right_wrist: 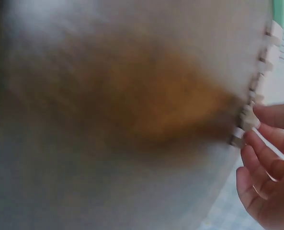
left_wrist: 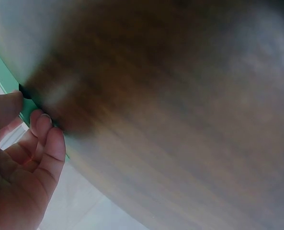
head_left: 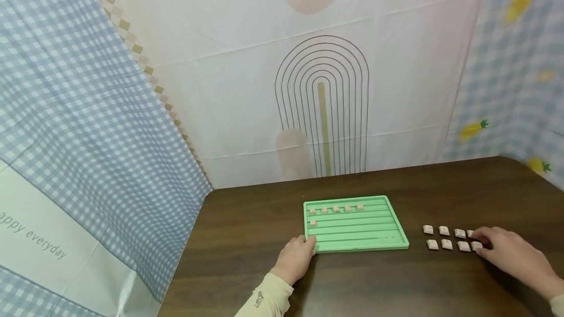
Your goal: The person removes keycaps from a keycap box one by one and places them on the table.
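Observation:
A light green ridged tray (head_left: pixel 362 248) lies flat on the table. My left hand (head_left: pixel 294 260) grips its near left corner; the left wrist view shows the thumb and curled fingers at the green edge (left_wrist: pixel 4 72). Toward the right, small white keycaps (head_left: pixel 447 244) stand in two short rows. At their right end is my right hand (head_left: pixel 513 253), thumb and forefinger around a keycap (head_left: pixel 476 245) in the nearer row. In the right wrist view the fingertips pinch a white keycap (right_wrist: pixel 249 120), with the other fingers loosely curled beside it.
Along the tray's far groove sit several pinkish keycaps (head_left: pixel 336 209), and a single keycap (head_left: pixel 313 222) is at the left of the groove below. The dark wooden table (head_left: pixel 246 229) backs onto a patterned cloth curtain (head_left: pixel 238 126). A checked curtain (head_left: pixel 110 87) hangs at the left.

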### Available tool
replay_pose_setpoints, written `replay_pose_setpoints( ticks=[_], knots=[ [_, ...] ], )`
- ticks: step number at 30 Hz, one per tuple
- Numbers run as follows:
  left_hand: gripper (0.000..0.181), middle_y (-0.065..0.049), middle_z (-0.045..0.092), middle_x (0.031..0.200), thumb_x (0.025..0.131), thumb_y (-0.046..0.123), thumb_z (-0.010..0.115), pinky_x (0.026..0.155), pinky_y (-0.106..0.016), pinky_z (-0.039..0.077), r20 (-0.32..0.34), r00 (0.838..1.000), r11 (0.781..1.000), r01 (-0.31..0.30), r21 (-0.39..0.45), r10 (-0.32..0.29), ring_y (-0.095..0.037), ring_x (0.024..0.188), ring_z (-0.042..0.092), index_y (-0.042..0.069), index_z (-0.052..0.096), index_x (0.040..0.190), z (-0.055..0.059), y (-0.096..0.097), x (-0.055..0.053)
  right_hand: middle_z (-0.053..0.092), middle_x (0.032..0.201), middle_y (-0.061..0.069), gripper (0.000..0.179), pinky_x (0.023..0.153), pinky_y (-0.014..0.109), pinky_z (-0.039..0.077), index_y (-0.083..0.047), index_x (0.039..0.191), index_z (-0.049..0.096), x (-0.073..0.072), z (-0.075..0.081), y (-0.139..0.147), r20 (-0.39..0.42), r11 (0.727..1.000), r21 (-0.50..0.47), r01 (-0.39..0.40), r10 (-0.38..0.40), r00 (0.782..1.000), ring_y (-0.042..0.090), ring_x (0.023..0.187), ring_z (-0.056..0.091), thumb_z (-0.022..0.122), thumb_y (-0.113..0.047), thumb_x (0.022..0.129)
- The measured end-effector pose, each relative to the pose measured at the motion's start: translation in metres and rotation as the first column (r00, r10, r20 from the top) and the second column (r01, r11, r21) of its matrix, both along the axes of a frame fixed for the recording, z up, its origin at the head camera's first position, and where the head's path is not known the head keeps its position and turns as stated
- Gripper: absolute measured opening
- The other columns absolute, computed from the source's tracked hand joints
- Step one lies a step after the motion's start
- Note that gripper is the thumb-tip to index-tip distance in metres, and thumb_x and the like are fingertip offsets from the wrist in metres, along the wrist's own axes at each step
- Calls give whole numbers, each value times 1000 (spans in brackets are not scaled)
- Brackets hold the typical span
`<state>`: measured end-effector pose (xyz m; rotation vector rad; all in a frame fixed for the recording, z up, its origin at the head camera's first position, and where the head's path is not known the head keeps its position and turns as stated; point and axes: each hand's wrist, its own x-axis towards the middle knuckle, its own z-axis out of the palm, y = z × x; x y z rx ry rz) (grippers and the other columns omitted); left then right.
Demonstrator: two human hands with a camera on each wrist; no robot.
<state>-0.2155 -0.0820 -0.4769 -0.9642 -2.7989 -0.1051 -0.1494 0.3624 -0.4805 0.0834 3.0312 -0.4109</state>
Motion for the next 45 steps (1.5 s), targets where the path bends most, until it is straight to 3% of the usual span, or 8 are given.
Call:
replay_pose_setpoints(
  ticks=[8,13,17,20,28,33,40,45],
  knots=[
    [15,-2,53,73,88,21,61,50,-24,39,-19,1000,1000,15,-6,-15,-16,59,49,13,48,89,1,7,3,61,87,15,29,59,40,44,9,100,58,-11,28,3,18,999,-36,-28,29,999,27,74,57,65,-12,81],
    [15,-3,53,72,89,21,60,50,-24,39,-27,999,1000,23,-4,-23,-17,58,49,12,47,88,1,6,2,64,96,17,30,62,43,47,0,104,62,-29,38,-31,-90,996,-51,-80,75,993,32,83,61,68,-16,79],
    [13,-4,53,74,90,21,58,50,-25,39,6,1000,1000,17,-9,-17,-17,60,49,13,46,89,0,7,0,66,99,11,26,63,42,48,-7,105,64,-47,37,-75,-196,982,-113,-152,128,972,28,85,61,67,-18,81],
    [12,-4,53,75,91,21,57,50,-25,39,35,999,1000,6,-16,-5,-18,61,50,14,47,90,1,8,1,66,98,9,24,62,40,48,-8,105,65,-61,35,-113,-225,969,-165,-183,144,964,24,85,61,64,-19,84],
    [11,-4,53,75,91,22,55,50,-25,40,37,999,1000,5,-23,-5,-17,61,49,14,47,91,2,6,2,66,97,5,21,66,36,49,-8,104,66,-94,30,-196,-217,941,-235,-243,193,957,19,85,61,61,-13,85],
    [11,-5,53,75,91,20,57,50,-25,41,35,999,999,-15,-39,16,-18,61,50,14,47,89,5,1,1,66,99,5,22,78,41,50,-7,104,66,-114,21,-240,-243,915,-256,-311,251,937,21,92,61,65,-15,84],
    [14,-3,54,75,89,23,59,48,-25,42,-76,997,999,-8,-45,4,-17,60,52,15,47,90,3,1,2,65,104,6,25,85,43,47,-7,106,64,-122,10,-283,-229,913,-253,-319,264,937,25,99,60,65,-19,84],
    [15,-4,54,75,89,24,59,48,-25,42,-63,998,998,-15,-57,12,-18,60,52,14,48,90,1,0,1,63,93,4,17,75,40,48,-10,97,63,-121,5,-297,-263,935,-161,-315,267,927,23,87,59,66,-20,84]
  ],
)
